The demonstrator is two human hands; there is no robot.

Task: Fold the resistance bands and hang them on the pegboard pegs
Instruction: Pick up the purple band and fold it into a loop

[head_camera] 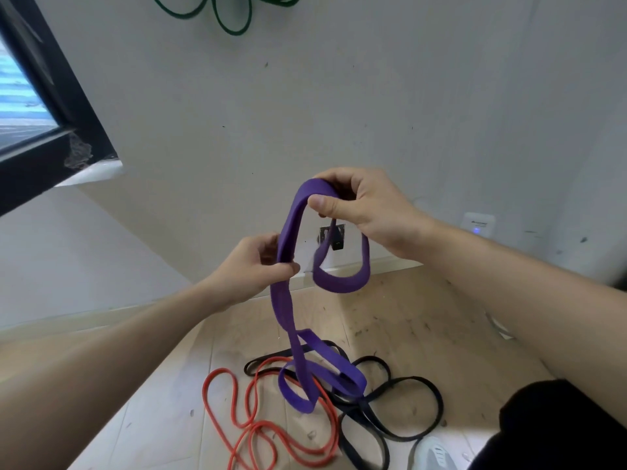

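A wide purple resistance band (288, 232) hangs between both hands in front of the wall. My right hand (363, 205) pinches its top bend, and a short loop droops below that hand. My left hand (254, 266) grips the doubled strands lower down. The band's lower end dangles in loops just above the floor. On the floor lie a thin red band (244, 432) and black bands (407, 418), tangled together. Green bands (234, 15) hang on the wall at the top edge; no pegs show.
A dark-framed window (51, 123) fills the upper left. A wall socket (334, 237) sits behind the purple band, and a white device with a blue light (478, 225) is plugged in to the right. A light shoe (434, 452) and a dark trouser leg (559, 429) are at lower right.
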